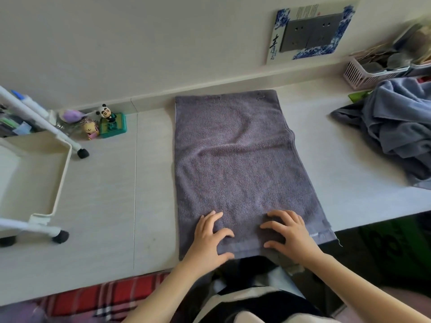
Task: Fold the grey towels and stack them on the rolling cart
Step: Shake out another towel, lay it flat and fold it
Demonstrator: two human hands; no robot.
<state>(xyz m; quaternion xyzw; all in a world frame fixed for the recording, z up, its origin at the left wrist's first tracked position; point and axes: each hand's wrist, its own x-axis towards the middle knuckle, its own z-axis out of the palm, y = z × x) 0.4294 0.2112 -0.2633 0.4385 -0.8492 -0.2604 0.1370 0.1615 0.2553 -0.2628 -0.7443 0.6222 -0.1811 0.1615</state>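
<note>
A grey towel (pixel 238 159) lies flat on the white table (pixel 112 194), its long side running from the wall to the near edge. My left hand (pixel 211 234) and my right hand (pixel 289 231) rest palm down on its near end, fingers spread, side by side. Neither hand holds anything. A heap of unfolded grey towels (pixel 396 127) sits at the right. The white rolling cart (pixel 39 173) lies on its side on the table at the left, with its tray bare.
Small toy figures and a green box (pixel 112 125) stand near the wall beside the cart. A pink basket (pixel 373 71) of odds and ends sits at the back right. A wall socket panel (pixel 310 31) is above the towel.
</note>
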